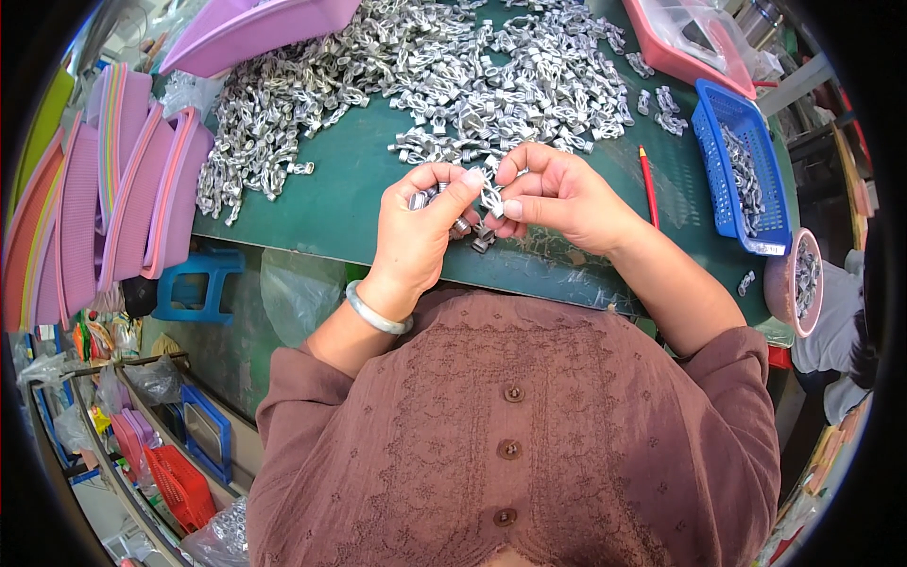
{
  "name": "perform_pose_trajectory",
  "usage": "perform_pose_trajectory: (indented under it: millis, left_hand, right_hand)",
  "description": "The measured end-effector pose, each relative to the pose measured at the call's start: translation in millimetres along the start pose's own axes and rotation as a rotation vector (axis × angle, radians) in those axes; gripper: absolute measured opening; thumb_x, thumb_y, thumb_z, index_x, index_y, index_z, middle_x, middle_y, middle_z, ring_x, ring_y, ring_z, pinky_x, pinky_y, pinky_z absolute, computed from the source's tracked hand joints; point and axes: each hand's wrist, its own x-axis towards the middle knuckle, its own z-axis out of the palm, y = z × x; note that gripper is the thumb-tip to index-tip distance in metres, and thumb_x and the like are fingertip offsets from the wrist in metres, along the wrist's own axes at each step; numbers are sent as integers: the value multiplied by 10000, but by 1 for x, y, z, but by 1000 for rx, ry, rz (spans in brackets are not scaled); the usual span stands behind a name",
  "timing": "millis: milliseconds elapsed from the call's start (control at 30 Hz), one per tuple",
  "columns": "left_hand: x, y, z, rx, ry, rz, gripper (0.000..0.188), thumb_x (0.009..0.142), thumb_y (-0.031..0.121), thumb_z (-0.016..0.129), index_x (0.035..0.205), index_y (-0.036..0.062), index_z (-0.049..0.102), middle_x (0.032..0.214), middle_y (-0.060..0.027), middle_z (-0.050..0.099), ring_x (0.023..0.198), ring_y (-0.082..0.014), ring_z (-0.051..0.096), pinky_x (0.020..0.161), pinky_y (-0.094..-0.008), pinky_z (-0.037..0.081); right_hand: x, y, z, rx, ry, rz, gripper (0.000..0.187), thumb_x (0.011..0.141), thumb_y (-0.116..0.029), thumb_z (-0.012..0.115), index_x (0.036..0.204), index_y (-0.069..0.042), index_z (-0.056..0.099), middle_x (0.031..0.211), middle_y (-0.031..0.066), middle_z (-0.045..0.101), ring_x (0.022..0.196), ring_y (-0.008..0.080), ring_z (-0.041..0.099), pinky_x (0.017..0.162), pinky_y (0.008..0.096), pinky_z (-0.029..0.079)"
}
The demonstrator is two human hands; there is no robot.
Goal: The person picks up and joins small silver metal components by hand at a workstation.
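Observation:
Both hands meet near the front edge of the green table [354, 194]. My left hand [411, 222] is closed round several small grey metal pieces, and its thumb and index finger pinch one end of a small piece with white loops [491, 199]. On the other side my right hand [572, 200] has its thumb and fingertips on that same piece. A grey metal end [483, 238] hangs below the fingers. Beyond the hands spreads a large heap of similar grey pieces with pale loops [510, 90]. The fingers partly hide what lies in the left palm.
To the right lie a red pen [648, 184], a blue basket [704, 123] holding grey pieces and a pink bowl [782, 300]. A pink tray [652, 57] stands at the far right. Purple bins [132, 189] and a blue stool [194, 283] are on the left.

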Motion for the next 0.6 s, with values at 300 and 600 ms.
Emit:
perform_pose_trajectory:
  millis: [300,600]
  left_hand:
    - [-2,-5,-4,-179,-59,39,134,846,130,554,915,16,570,692,-28,555,575,-122,534,510,-239,420]
    - [-10,-3,2,132,-118,298,122,782,1,610,904,2,610,786,-23,573,643,-66,518,572,-183,422]
  right_hand:
    - [1,0,0,10,23,7,202,828,-64,580,988,-19,464,821,81,618,760,139,606,673,255,485]
    - [2,10,-2,-57,16,-83,240,794,14,590,1012,5,491,875,58,609,807,99,578,731,225,470]
